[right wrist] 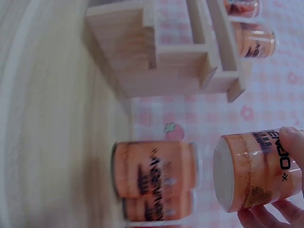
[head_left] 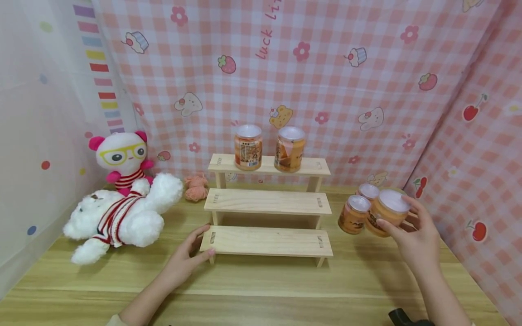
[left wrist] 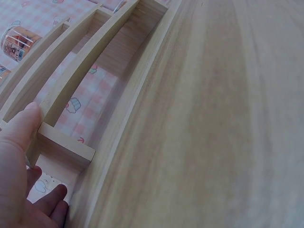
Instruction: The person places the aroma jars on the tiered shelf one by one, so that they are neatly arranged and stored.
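My right hand (head_left: pixel 417 240) grips an orange-labelled jar (head_left: pixel 385 213) with a whitish lid. In the right wrist view this jar (right wrist: pixel 261 171) is off the table, its pale base showing. Two similar jars, a nearer one (head_left: pixel 354 215) and a farther one (head_left: pixel 368 191), stand on the table beside it. A three-step wooden rack (head_left: pixel 267 242) occupies the middle, with two more jars (head_left: pixel 248 148) (head_left: pixel 290 149) on its top step. At the rack's lower left end, my left hand (head_left: pixel 188 253) holds the bottom step, thumb (left wrist: pixel 23 126) against its edge.
A white plush bear (head_left: pixel 122 217) lies at the left, in front of a pink-and-white plush toy (head_left: pixel 124 156). Pink yarn (head_left: pixel 196 188) sits left of the rack. A black object (head_left: pixel 403 318) shows at the front right edge. Checked curtains stand behind and right.
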A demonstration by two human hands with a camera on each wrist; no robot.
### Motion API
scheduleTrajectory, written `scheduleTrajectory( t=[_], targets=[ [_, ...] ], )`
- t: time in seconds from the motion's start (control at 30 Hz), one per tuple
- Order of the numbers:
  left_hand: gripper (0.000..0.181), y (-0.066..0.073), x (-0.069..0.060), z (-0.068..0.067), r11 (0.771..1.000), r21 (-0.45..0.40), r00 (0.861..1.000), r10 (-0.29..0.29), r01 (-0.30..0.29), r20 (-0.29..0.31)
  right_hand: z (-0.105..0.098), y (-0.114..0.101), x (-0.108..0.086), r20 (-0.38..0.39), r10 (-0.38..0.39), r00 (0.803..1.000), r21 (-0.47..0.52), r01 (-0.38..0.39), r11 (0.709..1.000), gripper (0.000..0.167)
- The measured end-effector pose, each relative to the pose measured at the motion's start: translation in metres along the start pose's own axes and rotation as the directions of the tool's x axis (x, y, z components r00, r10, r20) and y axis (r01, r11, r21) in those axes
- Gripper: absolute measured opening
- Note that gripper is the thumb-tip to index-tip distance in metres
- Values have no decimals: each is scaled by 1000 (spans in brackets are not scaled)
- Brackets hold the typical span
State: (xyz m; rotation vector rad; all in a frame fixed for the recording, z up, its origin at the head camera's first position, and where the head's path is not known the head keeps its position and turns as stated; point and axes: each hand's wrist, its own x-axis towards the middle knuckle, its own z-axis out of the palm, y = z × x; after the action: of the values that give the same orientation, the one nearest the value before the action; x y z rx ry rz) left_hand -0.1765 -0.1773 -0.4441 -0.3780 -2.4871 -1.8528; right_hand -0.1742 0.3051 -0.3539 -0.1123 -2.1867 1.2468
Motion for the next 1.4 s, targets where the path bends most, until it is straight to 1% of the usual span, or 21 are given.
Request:
scheduleTrajectory(
  t=[0.13, 0.2, 0.37, 0.47, 0.63, 0.9, 1.0, 1.13, 1.23, 1.33, 1.4],
  targets=[
    [65, 1, 0, -1, 1000, 8, 1000, 4, -4, -1, 3, -14, -1, 23, -23, 999, 5, 23, 1000, 74],
    [65, 0, 0, -1, 1000, 12, 1000, 8, -8, 1, 5, -22, -1, 32, -40, 999, 23, 40, 999, 74],
    [66, -1, 1, -1, 1000, 10, 1000, -2, 2, -1, 14, -37, -1, 52, -123, 991, 82, 119, 990, 73],
    [67, -1, 1, -2, 1000, 5, 1000, -9, 9, -3, 19, -44, -1, 74, -154, 985, 104, 146, 984, 73],
    [68, -2, 1, -2, 1000, 15, 1000, -7, 7, -5, 29, -56, -2, 124, -164, 979, 146, 145, 979, 72],
    [66, -4, 1, -2, 1000, 19, 1000, -5, 5, -4, 47, -75, -4, 171, -189, 967, 236, 146, 961, 72],
    [65, -4, 1, -2, 1000, 14, 1000, -8, 8, -3, 54, -82, -5, 189, -196, 962, 251, 145, 957, 71],
    [65, -2, 0, -1, 1000, 7, 1000, -7, 7, -1, 65, -90, -5, 223, -209, 952, 296, 138, 945, 70],
    [65, 0, 0, -1, 1000, 11, 1000, -4, 4, 4, 73, -96, -6, 244, -220, 944, 315, 137, 939, 71],
    [66, 2, 0, -1, 1000, 8, 1000, -7, 7, 7, 80, -104, -7, 252, -231, 940, 308, 149, 940, 72],
    [66, 2, 0, 0, 1000, 6, 1000, -12, 12, 6, 85, -109, -7, 259, -231, 938, 321, 143, 936, 72]
  ],
)
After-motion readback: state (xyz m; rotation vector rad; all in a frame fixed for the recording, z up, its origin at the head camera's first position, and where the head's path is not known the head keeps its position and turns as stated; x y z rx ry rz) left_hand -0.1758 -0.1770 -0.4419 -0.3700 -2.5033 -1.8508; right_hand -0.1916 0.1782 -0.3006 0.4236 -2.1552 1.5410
